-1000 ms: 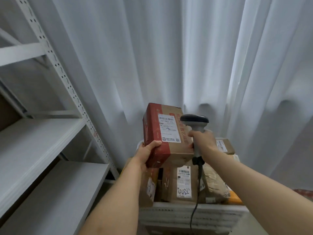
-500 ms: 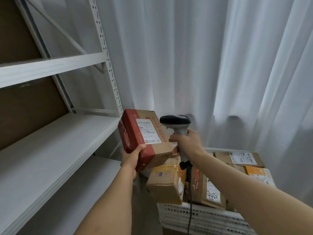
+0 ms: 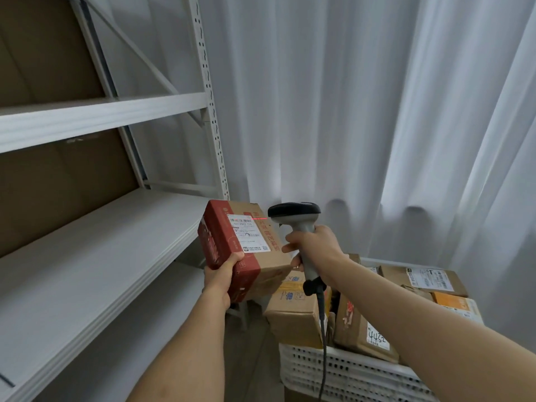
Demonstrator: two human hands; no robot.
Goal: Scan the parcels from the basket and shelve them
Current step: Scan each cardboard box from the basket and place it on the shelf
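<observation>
Two hands are showing: the left hand (image 3: pixel 220 281) is gripping one red-and-brown parcel (image 3: pixel 242 250), and the right hand (image 3: pixel 314 245) is gripping one barcode scanner (image 3: pixel 298 224) with one dark cable (image 3: pixel 322 338) hanging from it. One white perforated basket (image 3: pixel 348 375) is sitting at lower right, and at least five more parcels are lying in it, among them one marked 4432 (image 3: pixel 364 332); how many are lying hidden beneath, the view is not showing. One grey rack (image 3: pixel 208 111) is standing at left, showing three shelves. One white shipping label (image 3: pixel 250 233) is facing up on the held parcel.
</observation>
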